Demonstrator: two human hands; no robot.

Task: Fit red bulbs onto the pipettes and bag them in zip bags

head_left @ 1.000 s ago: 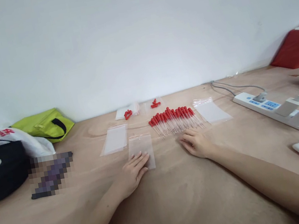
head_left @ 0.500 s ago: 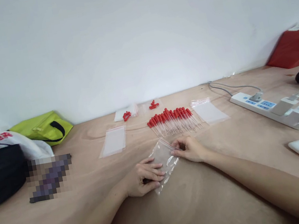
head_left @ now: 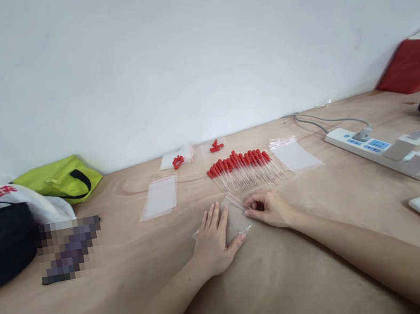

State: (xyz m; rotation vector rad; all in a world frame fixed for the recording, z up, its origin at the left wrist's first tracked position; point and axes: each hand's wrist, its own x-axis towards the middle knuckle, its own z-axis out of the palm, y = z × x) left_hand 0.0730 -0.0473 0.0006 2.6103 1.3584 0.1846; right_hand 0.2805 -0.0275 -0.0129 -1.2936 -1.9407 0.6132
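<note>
Under the left fingers (head_left: 223, 218) (spread flat) lies a clear bag (head_left: 236, 221)

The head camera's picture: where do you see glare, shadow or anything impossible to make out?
Head view: small glints on the clear bag partly under the left hand; head view: the table looks darker toward the bottom centre; head view: coarse pixel blocks hide the detail of the dark item beside the black bag.
</note>
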